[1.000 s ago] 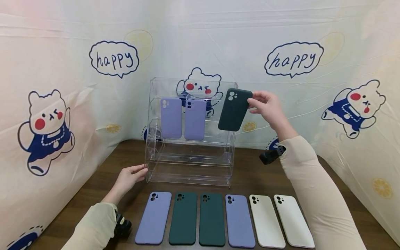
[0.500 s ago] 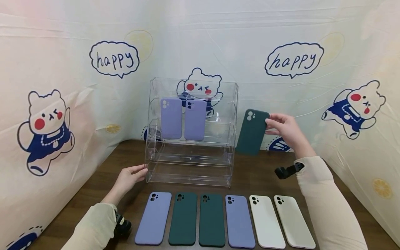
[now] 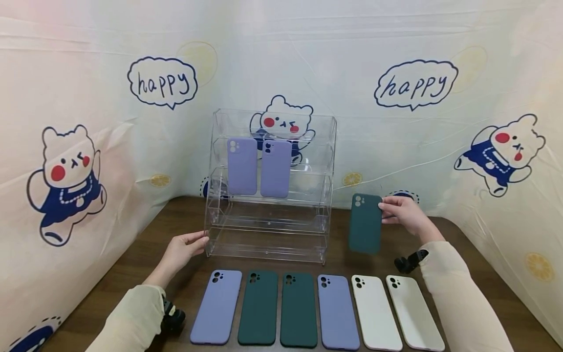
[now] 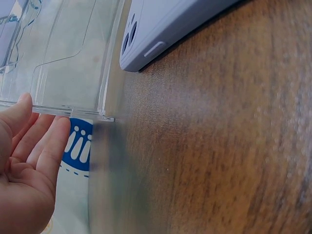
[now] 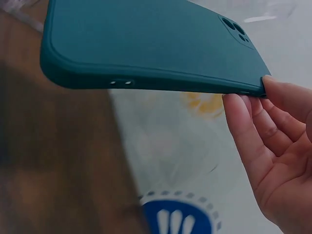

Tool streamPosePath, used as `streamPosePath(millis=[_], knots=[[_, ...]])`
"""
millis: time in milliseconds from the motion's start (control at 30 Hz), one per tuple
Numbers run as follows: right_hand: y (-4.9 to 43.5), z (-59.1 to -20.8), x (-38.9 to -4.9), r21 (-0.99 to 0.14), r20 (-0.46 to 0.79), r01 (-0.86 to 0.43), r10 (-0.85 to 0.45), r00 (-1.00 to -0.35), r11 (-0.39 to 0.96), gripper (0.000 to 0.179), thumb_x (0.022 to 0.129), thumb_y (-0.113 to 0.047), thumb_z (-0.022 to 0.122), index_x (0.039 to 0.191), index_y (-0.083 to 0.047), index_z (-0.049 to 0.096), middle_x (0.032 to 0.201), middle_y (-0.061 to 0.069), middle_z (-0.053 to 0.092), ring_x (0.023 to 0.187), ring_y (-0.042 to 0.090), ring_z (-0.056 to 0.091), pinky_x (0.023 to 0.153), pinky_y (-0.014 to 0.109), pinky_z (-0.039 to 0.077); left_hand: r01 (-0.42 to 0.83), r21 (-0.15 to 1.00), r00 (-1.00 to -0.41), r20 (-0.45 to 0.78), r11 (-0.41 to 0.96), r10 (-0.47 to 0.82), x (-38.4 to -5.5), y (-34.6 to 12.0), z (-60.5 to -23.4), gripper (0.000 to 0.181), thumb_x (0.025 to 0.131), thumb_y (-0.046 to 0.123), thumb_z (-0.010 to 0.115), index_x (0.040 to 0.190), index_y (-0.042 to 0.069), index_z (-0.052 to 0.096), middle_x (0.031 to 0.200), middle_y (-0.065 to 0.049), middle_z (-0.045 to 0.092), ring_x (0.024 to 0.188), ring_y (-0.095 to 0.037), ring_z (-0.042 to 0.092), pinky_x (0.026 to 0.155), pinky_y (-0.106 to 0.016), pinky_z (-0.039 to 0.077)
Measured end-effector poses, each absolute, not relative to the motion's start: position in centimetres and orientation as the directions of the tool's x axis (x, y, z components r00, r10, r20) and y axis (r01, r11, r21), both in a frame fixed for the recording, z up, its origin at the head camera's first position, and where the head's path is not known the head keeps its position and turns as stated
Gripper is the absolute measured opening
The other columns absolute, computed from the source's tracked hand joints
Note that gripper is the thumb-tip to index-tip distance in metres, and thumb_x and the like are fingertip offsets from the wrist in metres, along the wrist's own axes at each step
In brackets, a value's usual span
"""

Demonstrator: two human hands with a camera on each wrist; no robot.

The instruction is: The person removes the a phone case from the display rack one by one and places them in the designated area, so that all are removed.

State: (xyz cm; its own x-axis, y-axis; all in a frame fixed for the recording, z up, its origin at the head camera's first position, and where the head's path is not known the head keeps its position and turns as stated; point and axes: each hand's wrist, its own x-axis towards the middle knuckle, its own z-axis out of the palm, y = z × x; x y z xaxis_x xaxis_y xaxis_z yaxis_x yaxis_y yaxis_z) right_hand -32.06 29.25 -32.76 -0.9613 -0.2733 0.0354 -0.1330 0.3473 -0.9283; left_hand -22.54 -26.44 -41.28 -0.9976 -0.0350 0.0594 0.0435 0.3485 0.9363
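My right hand [image 3: 406,213] pinches a dark green phone case [image 3: 365,223] by its right edge, holding it upright to the right of the clear display stand [image 3: 268,252]. The right wrist view shows the thumb and fingers [image 5: 243,117] at the camera-hole end of this green case [image 5: 146,44]. My left hand [image 3: 182,250] grips the lower left side of the stand, with thumb and fingertips at its edge [image 4: 58,111] in the left wrist view. Two lilac phone cases [image 3: 242,167] stand side by side on a middle tier of the stand.
Along the table's front lies a row of phone cases: a lilac case [image 3: 216,308] at left, two green cases [image 3: 257,308], another lilac case [image 3: 338,313] and two white cases [image 3: 377,313]. A printed cloth [image 3: 343,58] surrounds the wooden table [image 3: 145,254] behind and at the sides.
My right hand has carried the green phone case from in front of the stand's upper right, rightward and down beside the stand. The left hand stays on the stand.
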Motion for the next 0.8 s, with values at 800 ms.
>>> streamPosePath(millis=[800], knots=[[28.4,-40.2,-34.4,-0.858,-0.096,-0.009,-0.177,-0.980,0.514,0.041,0.095,-0.007,0.049,0.122,0.022,0.040,0.094,0.023,0.061,0.074,0.022,0.063,0.066,0.039,0.057,0.030,0.929,-0.998,0.050,0.368,-0.044,-22.4,-26.4,-41.1,0.046,0.095,0.017,0.054,0.129,-0.011,0.044,0.130,-0.026,0.045,0.113,-0.036,0.049,0.082,-0.033,0.052]])
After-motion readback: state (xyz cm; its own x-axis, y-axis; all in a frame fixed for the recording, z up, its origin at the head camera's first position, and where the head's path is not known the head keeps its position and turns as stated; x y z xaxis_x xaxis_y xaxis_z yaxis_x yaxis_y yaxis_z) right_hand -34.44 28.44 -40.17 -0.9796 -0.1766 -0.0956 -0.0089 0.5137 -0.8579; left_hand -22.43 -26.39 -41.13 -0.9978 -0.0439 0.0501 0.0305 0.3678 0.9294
